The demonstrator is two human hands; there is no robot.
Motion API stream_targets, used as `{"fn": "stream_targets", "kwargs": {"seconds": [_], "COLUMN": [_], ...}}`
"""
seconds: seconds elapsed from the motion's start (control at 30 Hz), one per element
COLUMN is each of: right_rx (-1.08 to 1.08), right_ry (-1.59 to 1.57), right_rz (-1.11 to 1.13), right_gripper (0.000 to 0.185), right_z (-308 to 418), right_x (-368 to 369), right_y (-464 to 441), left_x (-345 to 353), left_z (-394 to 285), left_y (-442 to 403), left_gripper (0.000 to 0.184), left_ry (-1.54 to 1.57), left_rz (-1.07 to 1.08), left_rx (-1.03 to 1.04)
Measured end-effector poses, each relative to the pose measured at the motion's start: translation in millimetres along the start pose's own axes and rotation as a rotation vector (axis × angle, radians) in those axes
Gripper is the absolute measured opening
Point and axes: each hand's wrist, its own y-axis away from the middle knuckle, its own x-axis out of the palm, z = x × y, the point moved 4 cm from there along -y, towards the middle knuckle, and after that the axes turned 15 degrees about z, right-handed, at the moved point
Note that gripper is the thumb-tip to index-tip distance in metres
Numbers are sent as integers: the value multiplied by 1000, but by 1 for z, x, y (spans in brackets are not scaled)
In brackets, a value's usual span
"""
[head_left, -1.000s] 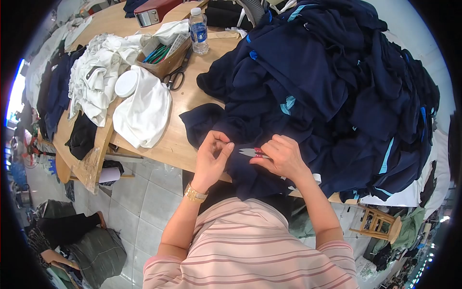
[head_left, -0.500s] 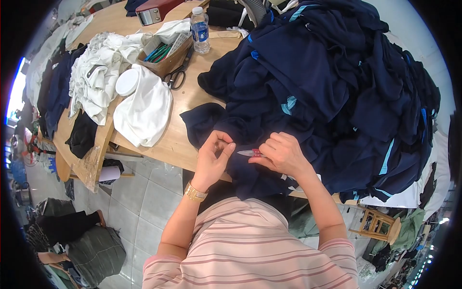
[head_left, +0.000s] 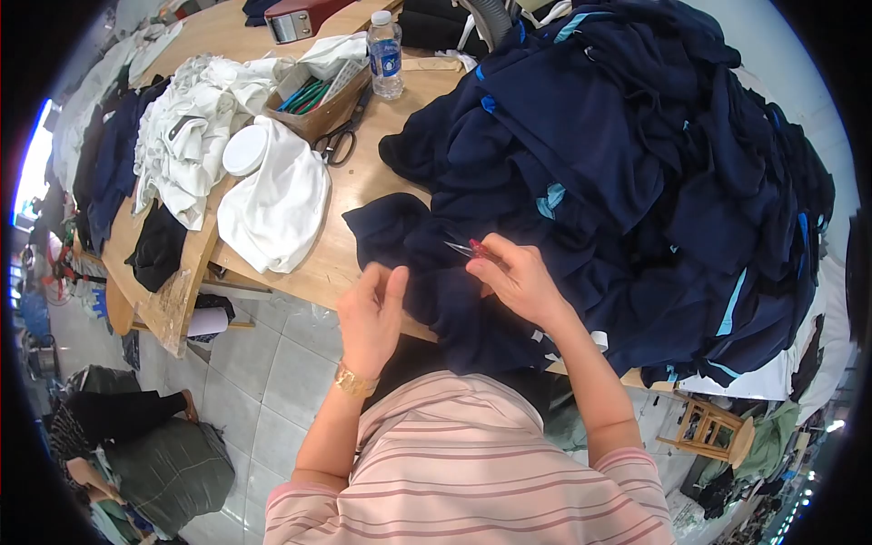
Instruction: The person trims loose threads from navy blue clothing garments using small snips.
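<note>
Snips (head_left: 477,249) point left and away, right hand (head_left: 520,280) clasping; left hand (head_left: 371,316) half-curled, hold unclear.

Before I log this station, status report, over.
Right hand holding red-handled thread snips. Left hand blurred, grip unclear. Navy fabric draped over table edge; navy garment heap crowding the right side.

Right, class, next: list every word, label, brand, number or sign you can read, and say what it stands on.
No text can be read.
Bottle label: white marks on blue, too small to read.
Red case: front detail too small to make out.
Red-handled snips: no lettering visible.
</note>
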Motion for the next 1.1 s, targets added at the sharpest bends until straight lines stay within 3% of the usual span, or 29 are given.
{"fn": "stream_targets", "kwargs": {"seconds": [0.1, 0.13, 0.23, 0.27, 0.37, 0.4, 0.5, 0.57, 0.63, 0.77, 0.83, 0.9, 0.97, 1.03, 1.1], "right_rx": [-348, -543, -694, -754, -736, -725, -626, -600, -630, -878, -878, -814, -726, -610, -490], "right_ry": [497, 618, 801, 817, 881, 849, 859, 936, 989, 1011, 997, 992, 1019, 788, 537], "right_rz": [-73, -69, 0, -48, -118, -147, -258, -316, -361, -340, -226, -210, -299, -369, -493], "right_gripper": [38, 40, 48, 48, 48, 47, 46, 46, 48, 47, 46, 46, 45, 45, 44], "right_z": [44, 54, 85, 85, 76, 69, 60, 61, 67, 91, 87, 85, 84, 65, 39], "right_x": [7, 16, 33, 37, 38, 32, 15, 14, 18, 36, 28, 21, 3, -11, -6], "right_y": [9, 11, 28, 32, 33, 31, 29, 30, 29, 18, 4, -4, -1, -3, 3], "left_x": [6, 16, 8, 1, 4, 2, -3, 9, 30, 50, 30, 15, -12, -32, -26], "left_z": [1, -6, -42, -50, -20, -20, -11, -5, -9, -11, -6, -12, -48, -58, -52], "left_y": [7, 11, -8, -15, -24, -23, -6, 9, 29, 7, -6, -24, -34, -39, -39], "left_gripper": [48, 59, 48, 38, 32, 45, 62, 87, 92, 62, 26, 25, 30, 32, 37], "left_ry": [705, 1065, 1414, 1311, 1048, 924, 662, 613, 786, 1601, 1335, 1179, 1272, 1361, 1629], "left_rz": [670, 608, 164, 69, 404, 323, 439, 879, 1127, 795, 527, 576, 461, 506, 504], "left_rx": [-240, -357, -330, -349, -84, -47, -144, -251, -360, -519, -172, -205, 109, 348, 276]}}
